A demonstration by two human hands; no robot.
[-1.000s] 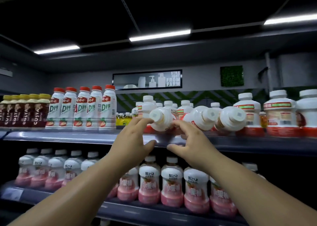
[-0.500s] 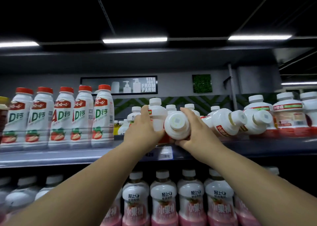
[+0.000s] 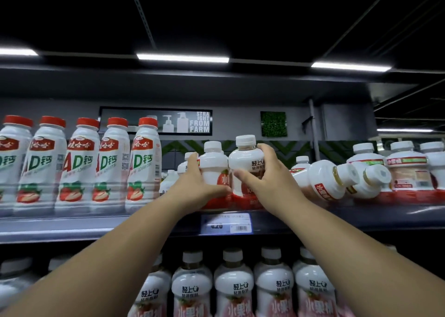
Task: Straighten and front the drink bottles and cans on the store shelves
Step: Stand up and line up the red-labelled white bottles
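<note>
Two white squat bottles with red bases stand upright side by side on the upper shelf (image 3: 361,216). My left hand (image 3: 195,186) grips the left bottle (image 3: 213,162) low on its side. My right hand (image 3: 267,179) wraps round the right bottle (image 3: 244,162), fingers over its shoulder and thumb across the front. Just to the right, two more white bottles (image 3: 325,181) (image 3: 372,180) lie tipped on their sides, caps pointing right and toward me. More upright squat bottles (image 3: 407,169) stand at the far right.
A row of tall red-capped white milk bottles (image 3: 106,162) stands on the left of the same shelf. A price tag (image 3: 226,224) hangs on the shelf edge below my hands. The lower shelf holds a front row of pink-and-white bottles (image 3: 233,290).
The bottle in my right hand has gone from lying with its cap toward me to standing upright beside the left bottle. The view moved closer and up.
</note>
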